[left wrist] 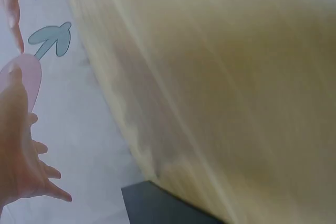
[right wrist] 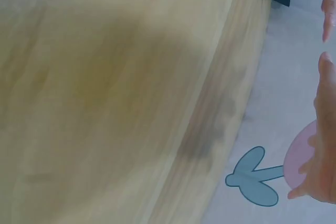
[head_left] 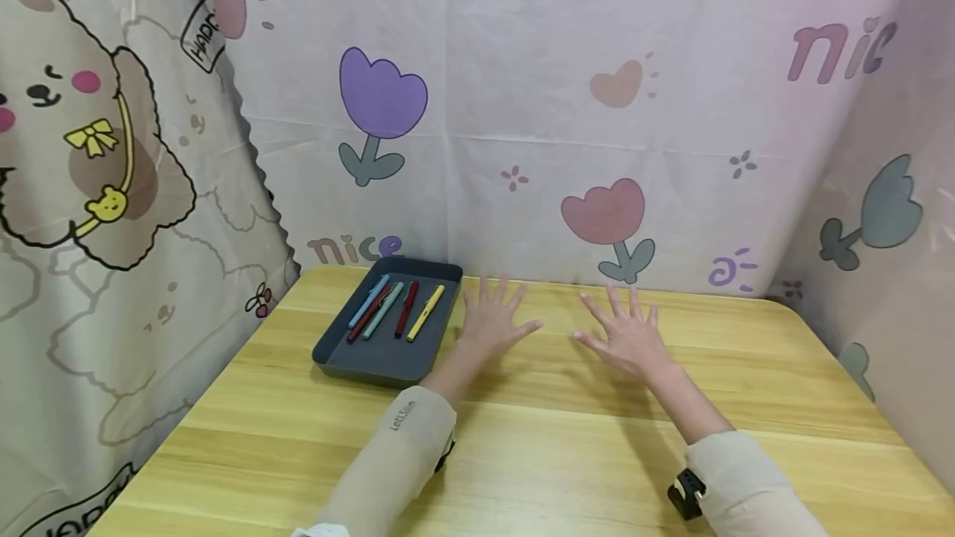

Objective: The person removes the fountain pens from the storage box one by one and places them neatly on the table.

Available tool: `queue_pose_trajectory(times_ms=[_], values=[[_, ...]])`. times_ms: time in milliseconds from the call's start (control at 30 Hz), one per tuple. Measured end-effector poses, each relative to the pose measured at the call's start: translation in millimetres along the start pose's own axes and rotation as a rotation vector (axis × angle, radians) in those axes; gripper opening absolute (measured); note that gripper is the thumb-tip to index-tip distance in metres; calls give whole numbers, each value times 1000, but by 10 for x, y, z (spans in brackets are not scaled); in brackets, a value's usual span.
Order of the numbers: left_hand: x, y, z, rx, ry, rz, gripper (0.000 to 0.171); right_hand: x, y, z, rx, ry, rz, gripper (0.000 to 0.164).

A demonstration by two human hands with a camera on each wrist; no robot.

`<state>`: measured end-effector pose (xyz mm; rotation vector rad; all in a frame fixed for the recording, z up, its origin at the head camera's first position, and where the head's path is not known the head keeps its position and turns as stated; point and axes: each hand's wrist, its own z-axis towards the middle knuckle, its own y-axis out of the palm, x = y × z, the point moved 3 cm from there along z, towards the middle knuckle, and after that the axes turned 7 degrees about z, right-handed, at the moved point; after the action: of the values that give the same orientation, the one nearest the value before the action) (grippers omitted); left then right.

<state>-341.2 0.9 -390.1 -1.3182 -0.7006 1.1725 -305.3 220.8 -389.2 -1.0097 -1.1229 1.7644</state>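
Both hands are held out over the wooden table with fingers spread and nothing in them. My left hand (head_left: 488, 323) is just right of a dark grey tray (head_left: 373, 367), its wrist overlapping the tray's right edge in the head view. Farther right, my right hand (head_left: 630, 338) has its thumb pointing toward the left one. In the tray lie several pens: a blue one (head_left: 369, 302), a pale green one (head_left: 383, 311), a yellow one (head_left: 425, 313) and two dark red ones, one of them (head_left: 406, 310) between the green and yellow. Each wrist view shows its hand (left wrist: 21, 150) at the frame's side.
A light wooden table (head_left: 537, 454) runs back to a printed cloth (head_left: 507, 106) with flowers hanging behind it. Another cloth (head_left: 149, 338) with a cartoon animal hangs at the left. A dark strap piece (head_left: 686, 494) sits at the right cuff.
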Motion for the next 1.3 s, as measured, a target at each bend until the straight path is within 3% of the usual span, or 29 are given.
queue_pose_trajectory(times_ms=[200,300,467,733,967,1067,1133,1300], values=[[-351,-85,-82,35,-37,-68,77,-157,0,70,16,-27,13,72],[-607,-101,-150,34,-63,-109,77,-280,6,133,10,-41,18,72],[-1089,-95,-332,62,-105,-99,77,-551,18,236,8,-79,27,71],[-1749,-1,-642,104,-142,-132,74,-1013,145,365,-1,-158,46,68],[-2129,144,-782,114,-127,-166,66,-1425,332,458,-67,-164,88,68],[-2259,214,-820,110,-115,-242,63,-1569,433,507,-97,-149,185,67],[-2346,271,-847,93,-105,-343,64,-1647,514,547,-134,-124,309,67],[-2533,421,-904,46,-74,-758,62,-1781,700,632,-205,-28,748,67]])
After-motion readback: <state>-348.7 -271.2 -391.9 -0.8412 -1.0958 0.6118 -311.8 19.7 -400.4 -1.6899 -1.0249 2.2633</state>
